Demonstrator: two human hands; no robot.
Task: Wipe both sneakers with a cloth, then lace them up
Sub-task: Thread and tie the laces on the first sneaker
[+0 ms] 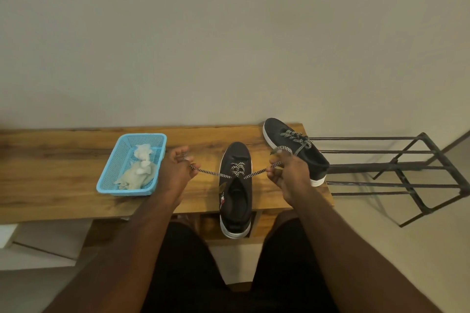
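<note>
A black sneaker with a white sole (pixel 236 201) stands in front of me, toe away, heel over the table's near edge. Its speckled black-and-white lace (pixel 237 170) is crossed through the front eyelets. Both ends are stretched taut sideways. My left hand (pixel 178 170) pinches the left end, and my right hand (pixel 288 173) pinches the right end. The second black sneaker (pixel 309 157) lies at the table's right end behind my right hand, its lace threaded along the whole front. A crumpled white cloth (pixel 138 169) rests in the blue basket (pixel 119 157).
The wooden table (pixel 63 180) runs left from the shoes, against a plain wall. A black metal rack (pixel 412 168) stands just past the table's right end. My legs in dark shorts are under the near edge.
</note>
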